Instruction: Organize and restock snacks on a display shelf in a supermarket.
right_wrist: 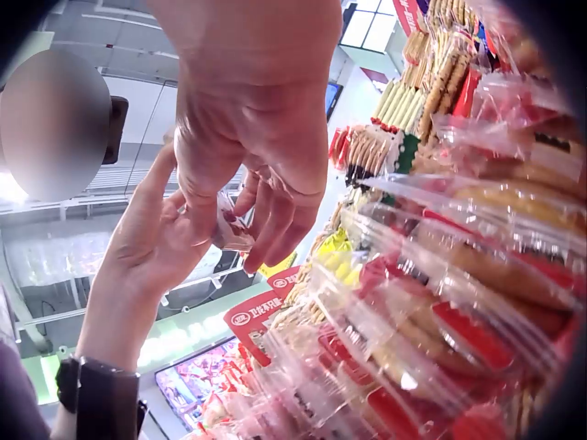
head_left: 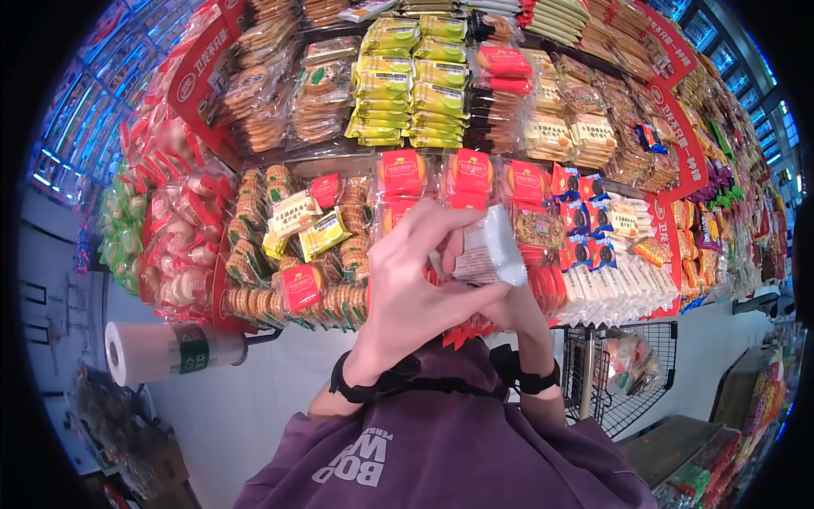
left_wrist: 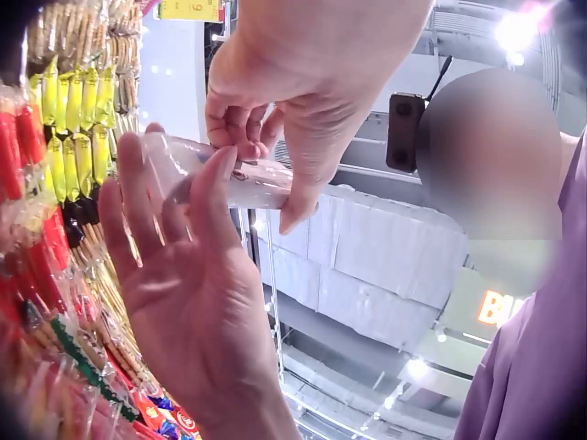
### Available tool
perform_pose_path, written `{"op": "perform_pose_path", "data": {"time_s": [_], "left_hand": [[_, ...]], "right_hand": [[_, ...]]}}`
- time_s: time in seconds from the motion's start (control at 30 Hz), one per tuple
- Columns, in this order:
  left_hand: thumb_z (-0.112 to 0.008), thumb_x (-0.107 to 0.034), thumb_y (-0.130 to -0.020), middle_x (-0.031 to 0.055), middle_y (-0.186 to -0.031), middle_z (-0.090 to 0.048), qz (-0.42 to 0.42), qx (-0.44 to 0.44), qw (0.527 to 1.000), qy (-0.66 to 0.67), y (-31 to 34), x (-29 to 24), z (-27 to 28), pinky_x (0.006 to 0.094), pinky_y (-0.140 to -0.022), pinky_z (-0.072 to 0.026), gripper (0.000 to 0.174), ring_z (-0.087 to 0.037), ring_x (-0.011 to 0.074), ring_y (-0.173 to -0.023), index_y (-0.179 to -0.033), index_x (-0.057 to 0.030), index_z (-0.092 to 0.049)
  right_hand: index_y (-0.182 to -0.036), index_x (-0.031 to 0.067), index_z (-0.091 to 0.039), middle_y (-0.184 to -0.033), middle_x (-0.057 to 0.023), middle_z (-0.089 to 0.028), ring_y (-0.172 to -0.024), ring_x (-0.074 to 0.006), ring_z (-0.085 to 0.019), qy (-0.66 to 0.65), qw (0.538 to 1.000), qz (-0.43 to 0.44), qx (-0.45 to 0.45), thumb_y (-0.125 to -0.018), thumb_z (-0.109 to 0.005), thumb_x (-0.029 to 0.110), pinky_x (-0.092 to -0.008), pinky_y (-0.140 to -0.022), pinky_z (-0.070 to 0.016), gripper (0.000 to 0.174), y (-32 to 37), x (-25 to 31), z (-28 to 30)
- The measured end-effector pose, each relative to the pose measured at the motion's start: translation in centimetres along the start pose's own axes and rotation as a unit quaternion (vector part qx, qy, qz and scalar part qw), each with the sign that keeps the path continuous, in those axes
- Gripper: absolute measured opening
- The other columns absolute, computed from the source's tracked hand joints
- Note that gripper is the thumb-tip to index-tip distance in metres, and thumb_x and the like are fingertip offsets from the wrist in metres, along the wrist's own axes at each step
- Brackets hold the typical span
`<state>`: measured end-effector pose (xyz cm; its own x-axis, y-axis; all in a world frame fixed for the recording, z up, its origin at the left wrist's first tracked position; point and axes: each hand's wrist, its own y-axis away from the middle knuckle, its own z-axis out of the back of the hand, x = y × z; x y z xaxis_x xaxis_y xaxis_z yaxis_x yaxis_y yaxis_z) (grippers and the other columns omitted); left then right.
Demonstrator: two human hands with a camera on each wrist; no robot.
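- Packet (head_left: 492, 254), pale and shiny with small print, is held between the two hands, above the front part of the snack display.
- Left hand (head_left: 407, 288) grasps the packet, its thumb and fingers bent about it.
- Right hand (head_left: 521, 312) also grasps the packet, thumb against the wrapper and fingers round its other side; the left hand hides part of it in the head view.
- Red-labelled packs (head_left: 403, 174) lie just beyond the hands, with yellow packs (head_left: 381, 81) in stacks farther back.
- Blue-and-red packs (head_left: 585, 220) lie to the right of the hands, above a row of white-wrapped snacks (head_left: 602, 293).
- Clear bags of round biscuits (head_left: 254, 301) fill the front left, some loose packs on top.
- Red signs (head_left: 202, 76) with white lettering stand along the display.
- White roll (head_left: 148, 352) with a green band sticks out at the lower left.
- Wire cart (head_left: 661, 348) at the lower right holds bagged goods (head_left: 627, 360).
- Black bands (head_left: 373, 383) circle both wrists, below which shows a purple top (head_left: 475, 441).
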<state>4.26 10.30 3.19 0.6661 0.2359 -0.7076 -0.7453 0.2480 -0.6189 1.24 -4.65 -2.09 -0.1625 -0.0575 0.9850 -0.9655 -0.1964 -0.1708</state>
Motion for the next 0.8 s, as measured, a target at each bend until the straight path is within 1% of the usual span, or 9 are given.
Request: {"op": "perform_pose_path", "data": {"time_s": [0.13, 0.2, 0.23, 0.33, 0.37, 0.47, 0.5, 0.63, 0.8], "left_hand": [[-0.090, -0.015, -0.053, 0.0065, -0.075, -0.058, 0.002, 0.001, 1.000, -0.003, 0.0, -0.2, -0.3, 0.0306, -0.068, -0.0478, 0.055, -0.059, 0.0180, -0.068, -0.102, -0.0022, -0.066], [-0.090, -0.015, -0.054, 0.0059, -0.074, -0.058, -0.007, -0.001, 1.000, -0.002, 0.0, 0.0, 0.2, 0.0307, -0.068, -0.0477, 0.055, -0.058, 0.0174, -0.067, -0.101, -0.0016, -0.066], [-0.091, -0.014, -0.053, 0.0060, -0.083, -0.059, 0.009, 0.018, 1.000, 0.001, 0.1, 0.2, 0.7, 0.0306, -0.072, -0.0485, 0.056, -0.060, 0.0164, -0.074, -0.100, -0.0007, -0.064], [-0.089, -0.013, -0.057, 0.0047, -0.080, -0.059, 0.014, -0.021, 0.998, 0.056, 0.0, 1.4, 1.5, 0.0285, -0.070, -0.0493, 0.050, -0.060, 0.0165, -0.073, -0.099, -0.0012, -0.064], [-0.090, -0.013, -0.059, 0.0054, -0.091, -0.062, 0.051, -0.009, 0.992, 0.116, 0.1, 1.8, 2.1, 0.0284, -0.076, -0.0498, 0.048, -0.062, 0.0152, -0.083, -0.097, -0.0010, -0.063], [-0.091, -0.009, -0.057, 0.0075, -0.102, -0.062, 0.081, 0.034, 0.982, 0.168, 0.4, 3.3, 3.0, 0.0291, -0.083, -0.0500, 0.051, -0.062, 0.0151, -0.093, -0.099, -0.0011, -0.062], [-0.091, -0.005, -0.057, 0.0100, -0.109, -0.061, 0.074, 0.057, 0.978, 0.185, 0.6, 3.8, 3.2, 0.0306, -0.086, -0.0508, 0.056, -0.061, 0.0157, -0.098, -0.104, 0.0000, -0.060], [-0.090, -0.001, -0.057, 0.0124, -0.108, -0.062, 0.081, 0.060, 0.949, 0.298, 1.2, 4.8, 2.9, 0.0316, -0.089, -0.0512, 0.067, -0.062, 0.0166, -0.101, -0.113, 0.0017, -0.054], [-0.089, 0.000, -0.058, 0.0125, -0.106, -0.063, 0.107, 0.029, 0.929, 0.352, 1.3, 4.1, 2.6, 0.0313, -0.091, -0.0506, 0.078, -0.062, 0.0165, -0.101, -0.124, 0.0018, -0.047]], "right_hand": [[-0.114, 0.0042, -0.047, -0.105, -0.0034, -0.058, -0.094, -0.0117, -0.058, -0.113, 0.994, -0.004, 0.007, -0.080, -0.074, 0.000, -0.0297, -0.082, -0.0522, 0.044, 0.0, -0.6, -0.2], [-0.112, 0.0046, -0.047, -0.107, -0.0042, -0.059, -0.093, -0.0105, -0.057, -0.036, 0.999, -0.010, 0.009, -0.079, -0.076, 0.003, -0.0292, -0.081, -0.0509, 0.044, -0.1, -0.8, 0.2], [-0.108, 0.0055, -0.048, -0.107, -0.0049, -0.060, -0.091, -0.0110, -0.058, -0.025, 0.999, -0.018, -0.014, -0.076, -0.079, 0.005, -0.0289, -0.080, -0.0482, 0.044, -0.1, -0.5, 0.3], [-0.109, 0.0063, -0.050, -0.112, -0.0067, -0.060, -0.101, -0.0150, -0.059, 0.034, 0.995, 0.073, -0.058, -0.067, -0.086, 0.004, -0.0303, -0.086, -0.0469, 0.055, -0.2, -0.6, 1.2], [-0.109, 0.0064, -0.050, -0.113, -0.0072, -0.059, -0.104, -0.0154, -0.058, 0.011, 0.995, 0.075, -0.072, -0.066, -0.087, 0.004, -0.0308, -0.088, -0.0469, 0.057, -0.2, -0.5, 1.5], [-0.111, 0.0068, -0.049, -0.117, -0.0084, -0.057, -0.111, -0.0167, -0.056, -0.034, 0.992, 0.077, -0.097, -0.062, -0.088, 0.002, -0.0326, -0.093, -0.0466, 0.063, -0.2, 0.2, 1.9], [-0.111, 0.0068, -0.049, -0.118, -0.0085, -0.057, -0.112, -0.0171, -0.056, -0.030, 0.992, 0.075, -0.094, -0.061, -0.088, 0.001, -0.0333, -0.094, -0.0464, 0.064, -0.2, 0.3, 1.9], [-0.114, 0.0064, -0.047, -0.116, -0.0102, -0.057, -0.113, -0.0187, -0.056, -0.029, 0.991, 0.085, -0.097, -0.060, -0.088, -0.002, -0.0350, -0.095, -0.0477, 0.068, -0.1, 1.2, 1.7], [-0.123, 0.0062, -0.039, -0.114, -0.0129, -0.057, -0.108, -0.0193, -0.058, -0.028, 0.982, 0.163, -0.092, -0.059, -0.087, -0.002, -0.0338, -0.090, -0.0510, 0.080, -0.2, 2.5, 1.8]]}}
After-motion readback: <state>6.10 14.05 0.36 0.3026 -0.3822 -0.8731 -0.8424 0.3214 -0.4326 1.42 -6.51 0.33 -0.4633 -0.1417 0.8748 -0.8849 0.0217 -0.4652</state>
